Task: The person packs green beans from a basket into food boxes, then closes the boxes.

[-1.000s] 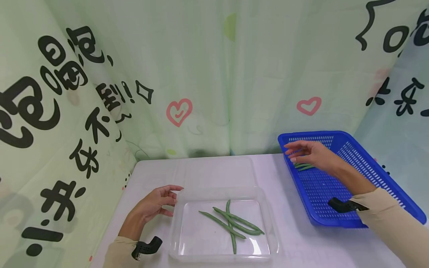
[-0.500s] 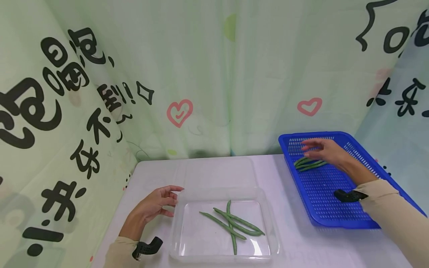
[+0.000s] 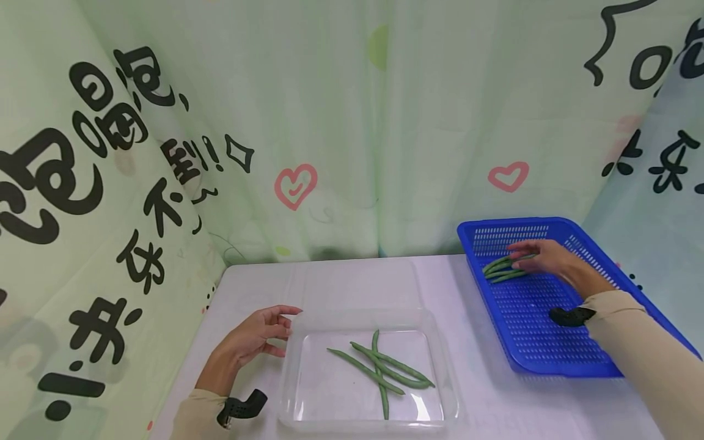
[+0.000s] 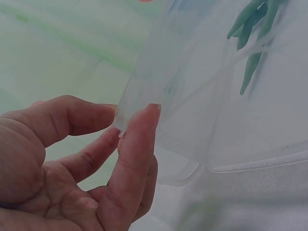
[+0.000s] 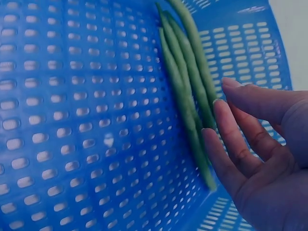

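Note:
My left hand pinches the left rim of a clear plastic box. In the left wrist view, the rim runs between the thumb and the fingers. Several green beans lie crossed on the bottom of the box. Over in the blue basket, my right hand hovers close above a bunch of green beans. The right wrist view has its fingertips right beside the beans, the thumb apart from the fingers; whether they touch cannot be told.
A white cloth covers the table. Behind and at both sides hangs a pale green curtain with black writing and red hearts. The basket stands at the right, apart from the box.
My right hand has moved rightward over the basket and down toward the beans, uncovering more of the bunch. The left hand, the box and the beans in it have stayed put.

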A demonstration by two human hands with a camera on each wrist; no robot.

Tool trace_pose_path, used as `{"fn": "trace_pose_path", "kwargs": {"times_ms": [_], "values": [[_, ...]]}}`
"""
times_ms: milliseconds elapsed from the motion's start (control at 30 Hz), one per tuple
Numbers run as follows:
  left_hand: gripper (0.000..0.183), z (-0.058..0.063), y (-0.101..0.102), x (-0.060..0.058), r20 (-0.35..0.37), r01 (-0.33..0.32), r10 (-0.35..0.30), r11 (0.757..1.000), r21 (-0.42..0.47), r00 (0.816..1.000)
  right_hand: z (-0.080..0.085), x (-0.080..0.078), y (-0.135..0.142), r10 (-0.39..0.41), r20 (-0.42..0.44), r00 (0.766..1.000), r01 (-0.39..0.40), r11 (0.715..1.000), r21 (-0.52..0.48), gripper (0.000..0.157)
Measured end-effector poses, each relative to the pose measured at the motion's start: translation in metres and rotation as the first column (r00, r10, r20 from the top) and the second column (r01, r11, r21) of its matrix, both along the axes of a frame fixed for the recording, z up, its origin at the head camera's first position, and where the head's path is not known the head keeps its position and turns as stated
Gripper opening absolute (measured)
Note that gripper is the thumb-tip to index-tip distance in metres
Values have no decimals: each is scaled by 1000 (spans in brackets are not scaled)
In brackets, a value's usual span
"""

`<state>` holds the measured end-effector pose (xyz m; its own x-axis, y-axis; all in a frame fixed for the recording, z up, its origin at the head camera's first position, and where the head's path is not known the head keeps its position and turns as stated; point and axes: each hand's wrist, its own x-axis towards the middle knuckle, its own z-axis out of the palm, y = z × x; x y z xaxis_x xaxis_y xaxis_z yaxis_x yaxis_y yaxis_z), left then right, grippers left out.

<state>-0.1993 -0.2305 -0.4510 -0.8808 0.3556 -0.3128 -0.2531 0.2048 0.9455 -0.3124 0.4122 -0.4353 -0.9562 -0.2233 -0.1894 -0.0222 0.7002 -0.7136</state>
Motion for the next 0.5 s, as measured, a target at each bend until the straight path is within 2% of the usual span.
{"fn": "trace_pose_path", "kwargs": {"times_ms": [300,500], "values": [[49,0,1,-1,-5,-1,1,1000,-8,1000,-10,-2,11,-21,118,993,27,998,-51,60],[50,0,1,-2,-8,7,-7,1000,-7,1000,-10,0,14,-36,138,990,45,997,-62,54]]}}
